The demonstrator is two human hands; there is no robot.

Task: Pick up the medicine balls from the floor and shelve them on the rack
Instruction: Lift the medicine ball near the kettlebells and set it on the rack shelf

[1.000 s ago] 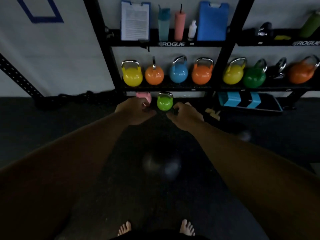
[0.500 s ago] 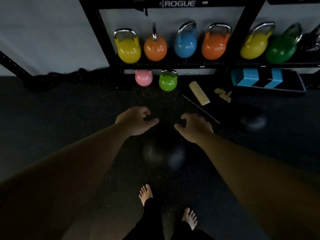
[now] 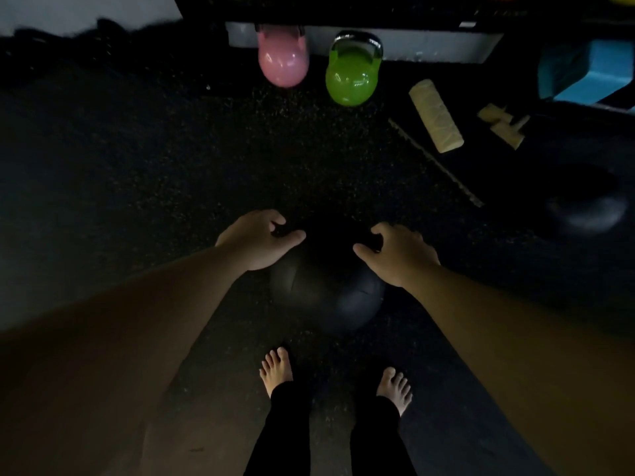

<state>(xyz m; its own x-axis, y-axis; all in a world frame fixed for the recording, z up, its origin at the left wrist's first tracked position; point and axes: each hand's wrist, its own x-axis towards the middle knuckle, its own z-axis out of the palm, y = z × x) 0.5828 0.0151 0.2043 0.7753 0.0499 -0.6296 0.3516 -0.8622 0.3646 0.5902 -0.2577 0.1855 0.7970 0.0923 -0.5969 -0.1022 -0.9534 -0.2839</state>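
Reaching down, the left hand [image 3: 256,240] and right hand [image 3: 398,254] hover with fingers [image 3: 292,237] spread apart, empty, either side of the dark medicine ball [image 3: 326,297] on the floor [image 3: 137,166]. Risk: the smooth ball slips from an uneven grasp onto the bare feet [image 3: 276,371] just behind it. A second ball [image 3: 584,207] lies well apart, rightward.

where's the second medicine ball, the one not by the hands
In the head view the second medicine ball lies on the floor at the far right, to the person's right of the right hand, nearer than the blue block and the wooden pieces.
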